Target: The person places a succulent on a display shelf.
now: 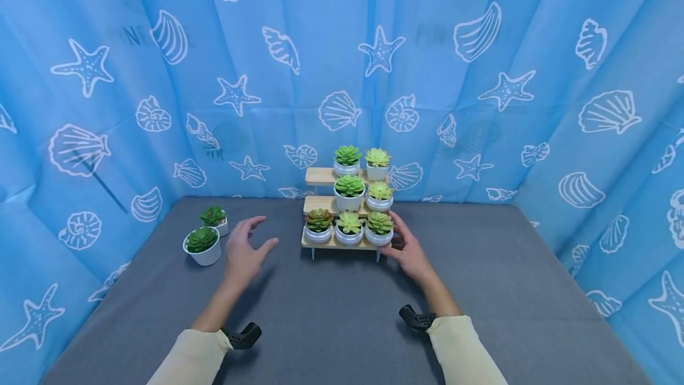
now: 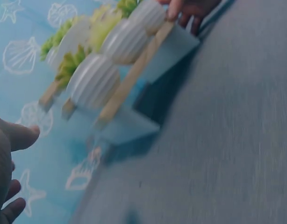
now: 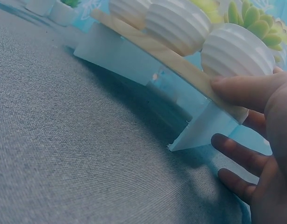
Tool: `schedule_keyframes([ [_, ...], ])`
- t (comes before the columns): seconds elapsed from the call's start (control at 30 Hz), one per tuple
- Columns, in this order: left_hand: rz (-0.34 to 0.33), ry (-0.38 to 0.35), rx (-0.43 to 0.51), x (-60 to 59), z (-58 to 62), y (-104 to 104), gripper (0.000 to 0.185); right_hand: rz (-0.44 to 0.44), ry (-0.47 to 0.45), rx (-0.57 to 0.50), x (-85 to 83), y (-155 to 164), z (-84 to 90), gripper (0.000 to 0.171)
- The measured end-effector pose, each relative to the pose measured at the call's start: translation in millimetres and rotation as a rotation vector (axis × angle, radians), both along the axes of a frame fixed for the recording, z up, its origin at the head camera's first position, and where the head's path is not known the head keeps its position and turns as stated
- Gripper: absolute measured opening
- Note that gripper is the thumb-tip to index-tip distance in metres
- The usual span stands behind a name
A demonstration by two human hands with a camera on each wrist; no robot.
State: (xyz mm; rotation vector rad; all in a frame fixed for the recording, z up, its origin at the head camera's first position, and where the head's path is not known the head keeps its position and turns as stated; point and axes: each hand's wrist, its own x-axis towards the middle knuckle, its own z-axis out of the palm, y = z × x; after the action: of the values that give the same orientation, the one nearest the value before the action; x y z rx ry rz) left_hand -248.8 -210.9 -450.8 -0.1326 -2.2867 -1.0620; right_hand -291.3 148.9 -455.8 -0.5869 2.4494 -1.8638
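A three-tier wooden plant stand (image 1: 320, 204) with clear legs carries several potted succulents in white pots. Three stand on the bottom board, among them a reddish-green succulent (image 1: 319, 221) at its left. At the stand's right end, my right hand (image 1: 410, 254) grips the bottom board, its thumb (image 3: 246, 91) on the front edge beside a ribbed white pot (image 3: 237, 51). Left of the stand, my left hand (image 1: 244, 257) is raised with thumb and fingers apart, holding nothing. Nearest to it is a dark green succulent in a round white pot (image 1: 205, 252).
Behind the round pot is another succulent in a square white pot (image 1: 222, 227), at the table's left side. A grey cloth (image 1: 331, 314) covers the table. Blue curtains (image 1: 342, 46) with white shell prints hang at the back and sides.
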Motion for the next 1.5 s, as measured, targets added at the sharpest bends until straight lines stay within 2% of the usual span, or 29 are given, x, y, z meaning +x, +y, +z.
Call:
schedule_keyframes([
  [0.17, 0.083, 0.075, -0.021, 6.7, -5.7, -28.8, 0.054, 0.011, 0.017, -0.011, -9.4, 1.6, -13.0, 0.084],
  [0.37, 0.180, 0.076, -0.089, 12.3, -8.5, -55.8, 0.061, -0.012, 0.025, 0.006, -20.2, 4.3, -31.1, 0.085],
  [0.63, 0.287, 0.000, -0.111, 16.0, -15.1, -82.0, 0.072, -0.019, 0.032, -0.005, -21.7, 4.9, -33.9, 0.085],
  [0.83, 0.346, -0.131, -0.013, 18.6, -17.0, -92.6, 0.091, -0.006, 0.014, -0.008, -19.3, 5.3, -29.8, 0.086],
  [1.07, 0.357, -0.274, 0.189, 19.2, -19.0, -100.1, 0.102, 0.018, 0.023, -0.003, -2.7, 2.0, -4.6, 0.083],
  [1.17, 0.346, -0.324, 0.259, 19.1, -20.5, -103.6, 0.104, 0.012, 0.012, -0.003, -0.1, 0.7, -1.0, 0.083],
  [1.5, 0.284, -0.424, 0.322, 16.6, -27.0, -111.8, 0.102, 0.007, -0.004, 0.000, -0.2, 1.0, -0.8, 0.083],
])
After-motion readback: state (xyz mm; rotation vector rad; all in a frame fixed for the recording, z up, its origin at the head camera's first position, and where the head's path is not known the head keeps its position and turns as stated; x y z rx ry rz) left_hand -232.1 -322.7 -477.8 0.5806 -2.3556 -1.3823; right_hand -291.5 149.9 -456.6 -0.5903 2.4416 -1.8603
